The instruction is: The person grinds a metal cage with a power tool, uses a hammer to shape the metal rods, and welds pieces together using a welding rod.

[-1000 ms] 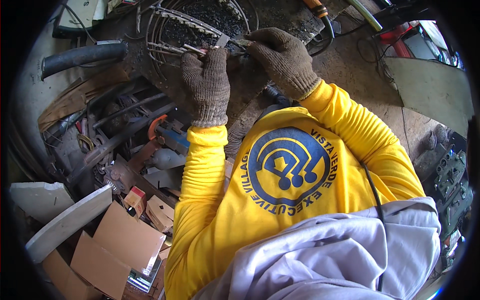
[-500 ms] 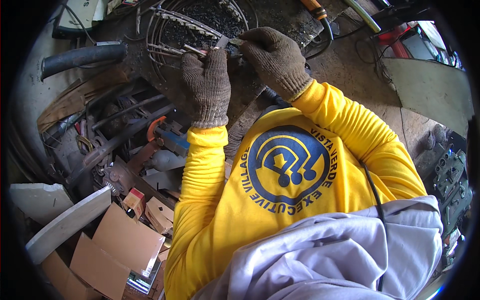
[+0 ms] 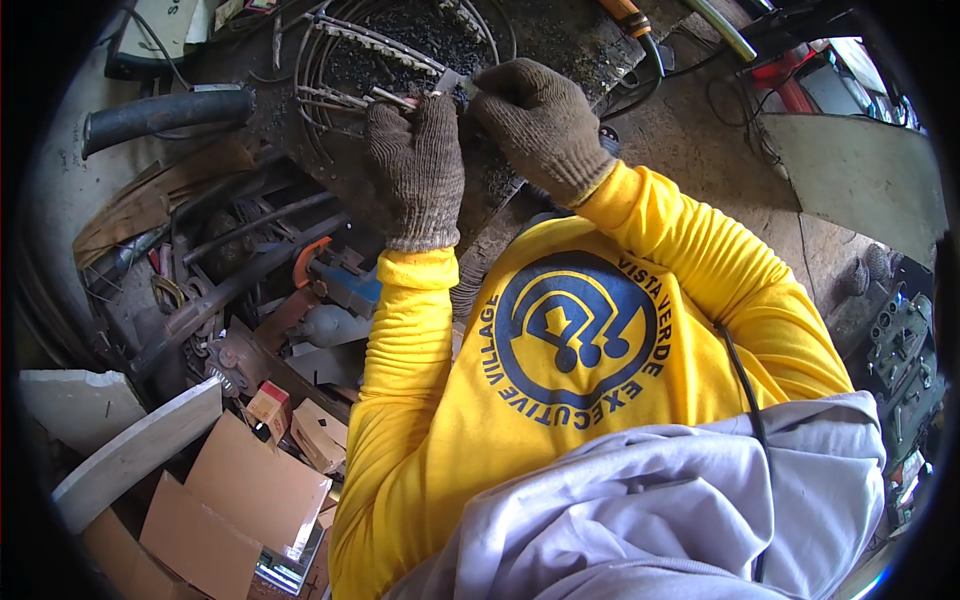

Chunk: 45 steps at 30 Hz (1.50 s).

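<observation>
My left hand [image 3: 415,172], in a brown knitted glove, is closed with thumb and fingers together on a thin, light-coloured rod [image 3: 392,97] whose end pokes out. Just past its fingertips is a small flat grey metal piece [image 3: 450,80]. My right hand [image 3: 543,125], gloved alike, is closed in a pinch beside that piece; what it grips is hidden by its fingers. Beyond both hands lie a jagged-edged metal strip [image 3: 385,47] and loops of thin wire [image 3: 302,75], over dark crumbly debris [image 3: 365,80].
A dark hose or pipe piece [image 3: 168,118] lies at the left. An orange-handled tool [image 3: 628,15] with a cable is at the far right. Metal bars [image 3: 245,280], a blue and orange tool [image 3: 340,280] and open cardboard boxes [image 3: 250,480] crowd the left. A grey-green panel [image 3: 860,180] leans right.
My right hand has shifted slightly left and down toward the left hand, and its fingertips now cover more of the small piece there. The left hand has barely moved.
</observation>
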Motion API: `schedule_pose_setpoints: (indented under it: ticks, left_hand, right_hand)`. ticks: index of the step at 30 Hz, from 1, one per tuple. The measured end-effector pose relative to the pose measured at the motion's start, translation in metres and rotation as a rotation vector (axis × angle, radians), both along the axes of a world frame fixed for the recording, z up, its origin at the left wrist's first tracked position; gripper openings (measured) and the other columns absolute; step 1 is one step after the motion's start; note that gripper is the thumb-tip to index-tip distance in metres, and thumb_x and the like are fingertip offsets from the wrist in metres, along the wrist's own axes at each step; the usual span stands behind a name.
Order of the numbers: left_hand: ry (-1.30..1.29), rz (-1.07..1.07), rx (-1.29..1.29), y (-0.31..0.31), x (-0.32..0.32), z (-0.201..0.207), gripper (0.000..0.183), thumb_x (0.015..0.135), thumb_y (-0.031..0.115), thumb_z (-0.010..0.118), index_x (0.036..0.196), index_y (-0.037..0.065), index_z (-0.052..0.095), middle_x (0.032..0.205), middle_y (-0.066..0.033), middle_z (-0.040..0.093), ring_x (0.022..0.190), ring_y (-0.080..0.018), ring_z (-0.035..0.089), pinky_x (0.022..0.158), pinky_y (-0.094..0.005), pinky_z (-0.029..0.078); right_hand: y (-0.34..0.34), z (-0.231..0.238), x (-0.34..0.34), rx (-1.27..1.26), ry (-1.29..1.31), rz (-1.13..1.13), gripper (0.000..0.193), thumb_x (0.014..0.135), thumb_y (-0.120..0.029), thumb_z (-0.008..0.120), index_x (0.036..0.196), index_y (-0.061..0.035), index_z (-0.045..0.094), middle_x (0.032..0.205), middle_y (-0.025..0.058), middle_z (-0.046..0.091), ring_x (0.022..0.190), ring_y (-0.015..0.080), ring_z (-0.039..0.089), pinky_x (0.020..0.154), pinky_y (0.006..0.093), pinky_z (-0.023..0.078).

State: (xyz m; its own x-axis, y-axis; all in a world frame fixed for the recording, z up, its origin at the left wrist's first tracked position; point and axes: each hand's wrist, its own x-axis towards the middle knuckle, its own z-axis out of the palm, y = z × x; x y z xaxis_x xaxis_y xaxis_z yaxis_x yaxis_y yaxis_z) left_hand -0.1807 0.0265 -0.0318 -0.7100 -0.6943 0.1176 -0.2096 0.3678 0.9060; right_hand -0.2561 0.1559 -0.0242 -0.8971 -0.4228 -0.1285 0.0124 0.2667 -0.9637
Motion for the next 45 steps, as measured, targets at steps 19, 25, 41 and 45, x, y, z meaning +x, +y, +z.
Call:
schedule_pose_setpoints:
  ticks: [19, 25, 41, 45]
  left_hand:
    - [0.008, -0.1, 0.084, 0.005, 0.009, -0.007, 0.021, 0.095, 0.021, 0.072, 0.094, 0.002, 0.063, 0.084, -0.0072, 0.068, 0.074, -0.0152, 0.063, 0.068, -0.0332, 0.051]
    - [-0.001, -0.081, 0.036, 0.007, 0.01, -0.01, 0.022, 0.096, 0.022, 0.071, 0.094, 0.001, 0.063, 0.082, -0.0083, 0.067, 0.075, -0.0173, 0.063, 0.068, -0.0343, 0.051]
    - [-0.084, -0.072, -0.04, 0.011, 0.006, -0.005, 0.025, 0.092, 0.018, 0.075, 0.095, -0.002, 0.061, 0.089, -0.0084, 0.063, 0.082, -0.0156, 0.058, 0.075, -0.0354, 0.049]
    - [-0.073, -0.059, -0.052, 0.01, 0.006, -0.005, 0.025, 0.092, 0.018, 0.075, 0.093, -0.002, 0.061, 0.088, -0.0089, 0.063, 0.081, -0.0165, 0.058, 0.074, -0.036, 0.049]
  right_hand:
    - [0.029, -0.011, -0.008, 0.015, -0.034, 0.047, 0.025, 0.092, -0.02, 0.072, 0.112, -0.0047, 0.072, 0.097, 0.0081, 0.075, 0.089, 0.0134, 0.069, 0.082, 0.0291, 0.055]
    - [0.025, -0.013, -0.004, 0.068, -0.036, 0.066, 0.03, 0.09, -0.033, 0.07, 0.11, -0.0118, 0.075, 0.103, 0.0122, 0.075, 0.098, 0.0293, 0.072, 0.085, 0.0378, 0.056]
    - [0.016, -0.012, 0.0, 0.095, -0.041, 0.039, 0.028, 0.093, -0.026, 0.072, 0.112, -0.0063, 0.072, 0.096, 0.0078, 0.076, 0.086, 0.0158, 0.071, 0.079, 0.0304, 0.056]
    - [0.017, -0.003, 0.001, 0.143, -0.016, 0.058, 0.026, 0.093, -0.024, 0.072, 0.112, -0.0063, 0.072, 0.097, 0.0081, 0.075, 0.086, 0.0152, 0.07, 0.08, 0.0306, 0.056]
